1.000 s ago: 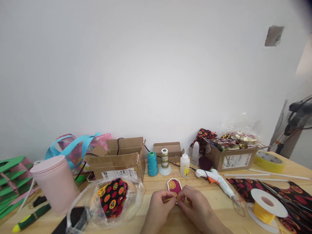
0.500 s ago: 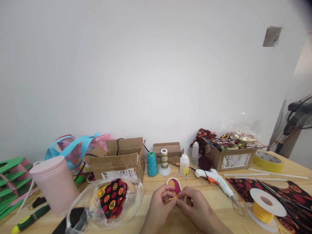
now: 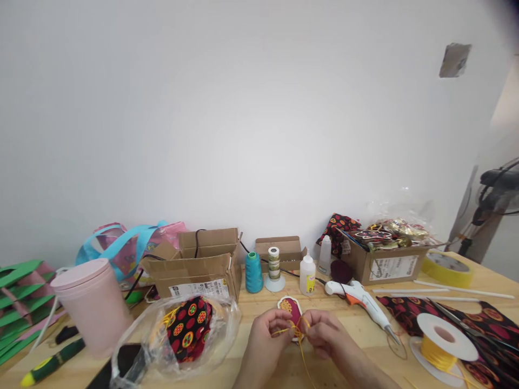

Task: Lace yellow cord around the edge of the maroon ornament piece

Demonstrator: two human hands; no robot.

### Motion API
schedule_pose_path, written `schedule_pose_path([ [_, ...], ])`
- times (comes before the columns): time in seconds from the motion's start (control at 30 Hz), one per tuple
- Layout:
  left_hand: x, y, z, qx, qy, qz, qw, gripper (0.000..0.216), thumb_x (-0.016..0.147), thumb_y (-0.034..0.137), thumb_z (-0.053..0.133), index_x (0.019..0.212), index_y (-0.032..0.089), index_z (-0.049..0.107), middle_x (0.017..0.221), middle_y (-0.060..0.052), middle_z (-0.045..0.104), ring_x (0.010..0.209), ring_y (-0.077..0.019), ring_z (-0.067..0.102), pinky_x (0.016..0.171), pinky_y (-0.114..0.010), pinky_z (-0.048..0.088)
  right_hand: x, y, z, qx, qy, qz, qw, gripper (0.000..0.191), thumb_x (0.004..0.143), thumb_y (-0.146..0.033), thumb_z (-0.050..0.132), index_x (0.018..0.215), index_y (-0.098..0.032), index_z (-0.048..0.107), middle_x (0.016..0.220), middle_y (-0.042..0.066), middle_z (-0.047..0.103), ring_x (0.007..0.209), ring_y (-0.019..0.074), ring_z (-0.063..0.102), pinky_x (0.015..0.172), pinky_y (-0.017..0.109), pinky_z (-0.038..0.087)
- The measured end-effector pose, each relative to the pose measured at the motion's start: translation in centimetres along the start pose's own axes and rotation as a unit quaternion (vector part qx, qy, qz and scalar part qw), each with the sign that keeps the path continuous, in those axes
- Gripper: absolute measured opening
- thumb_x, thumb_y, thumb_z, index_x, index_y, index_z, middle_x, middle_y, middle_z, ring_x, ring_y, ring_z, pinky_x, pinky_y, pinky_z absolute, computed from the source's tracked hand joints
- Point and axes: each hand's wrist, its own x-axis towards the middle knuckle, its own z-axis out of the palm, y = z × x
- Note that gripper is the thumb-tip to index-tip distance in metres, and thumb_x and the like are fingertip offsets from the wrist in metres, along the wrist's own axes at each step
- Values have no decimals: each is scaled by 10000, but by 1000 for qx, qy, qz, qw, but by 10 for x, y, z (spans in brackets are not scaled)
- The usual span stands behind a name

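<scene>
Yellow cord (image 3: 302, 354) runs between my two hands, looped at the fingertips, with a loose end hanging down toward the table's front. My left hand (image 3: 265, 343) pinches the cord between thumb and fingers. My right hand (image 3: 328, 337) is closed on another part of the same cord, a small loop showing at its fingertips. Just beyond the fingers lies a dark red embroidered patch (image 3: 298, 310) with a white edge and a gold pattern; its lower part is partly covered by my hands and the cord.
A spool of yellow cord (image 3: 446, 335) and scissors (image 3: 466, 324) lie right, on patterned fabric (image 3: 399, 313). Behind are a glue gun (image 3: 365, 305), a glue bottle (image 3: 307, 274) and a teal thread cone (image 3: 254, 273). Left are a plastic bag (image 3: 219, 337) and a pink canister (image 3: 95, 308).
My right hand has moved slightly right, away from my left, drawing the cord out. More of the patch and the hanging cord now shows between the hands.
</scene>
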Motion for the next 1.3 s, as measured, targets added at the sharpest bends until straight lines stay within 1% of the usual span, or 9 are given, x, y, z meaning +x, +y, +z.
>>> schedule_pose_path([
  [0.1, 0, -2, -1, 18, 21, -1, 1000, 147, 564, 92, 581, 709, 111, 582, 654, -46, 623, 615, -155, 564, 561, -242, 436, -14, -19, -10, 135, -113, -38, 984, 95, 526, -215, 566, 492, -145, 512, 507, -41, 336, 448, 64, 236, 382, 164, 197],
  [0.2, -1, -3, 0, 34, 22, -8, 999, 153, 568, 86, 558, 715, 110, 591, 672, -53, 624, 632, -158, 565, 567, -237, 433, -26, -35, -23, 276, -202, -109, 933, 490, 596, -476, 524, 275, -161, 330, 385, -46, 239, 408, 75, 236, 334, 165, 197],
  [0.33, -1, -5, 0, 61, 10, 5, 998, 158, 587, 109, 549, 738, 112, 595, 736, -74, 633, 681, -175, 572, 600, -253, 438, -27, -44, -32, 357, -154, -162, 907, 623, 660, -653, 330, 277, -162, 355, 323, -66, 150, 351, 63, 166, 305, 148, 174],
  [0.43, -1, -6, -1, 89, 9, 20, 996, 162, 604, 136, 549, 758, 118, 594, 776, -84, 635, 713, -188, 576, 616, -261, 441, -17, -41, -29, 264, -23, -175, 948, 535, 681, -623, 350, 428, -183, 516, 355, -74, 179, 359, 66, 151, 308, 155, 161],
  [0.53, -2, -6, -1, 126, 4, 37, 991, 172, 620, 131, 526, 776, 131, 598, 784, -79, 636, 725, -186, 578, 624, -254, 441, -5, -28, -25, -6, 88, -168, 982, 336, 698, -483, 470, 566, -197, 589, 371, -64, 303, 348, 60, 227, 345, 181, 204],
  [0.63, -4, -4, 0, 150, -3, 46, 988, 189, 623, 114, 504, 785, 140, 599, 760, -66, 636, 719, -176, 578, 630, -244, 441, 3, -7, -22, -349, 123, -161, 915, 120, 569, -340, 640, 591, -223, 623, 502, -13, 503, 467, 111, 415, 431, 226, 281],
  [0.73, -5, -1, 1, 158, -5, 42, 987, 186, 628, 126, 495, 783, 138, 597, 752, -60, 635, 708, -170, 579, 615, -233, 443, 4, 9, -21, -511, 99, -179, 835, 131, 553, -258, 656, 679, -278, 626, 646, 0, 587, 567, 167, 487, 474, 253, 301],
  [0.97, -5, -3, 2, 247, -17, 14, 969, 172, 643, 243, 503, 681, 146, 640, 630, -32, 659, 575, -164, 568, 516, -227, 413, 2, 10, -17, -532, 29, -172, 829, 209, 739, -241, 464, 651, -286, 648, 628, 11, 641, 588, 181, 547, 504, 257, 336],
  [1.3, 0, -7, 0, 209, -15, 19, 978, 172, 626, 271, 542, 640, 145, 659, 651, -44, 676, 636, -188, 581, 569, -235, 415, 9, 12, -23, -503, 145, -146, 839, 151, 682, -257, 504, 599, -247, 630, 632, 16, 617, 600, 170, 519, 527, 250, 335],
])
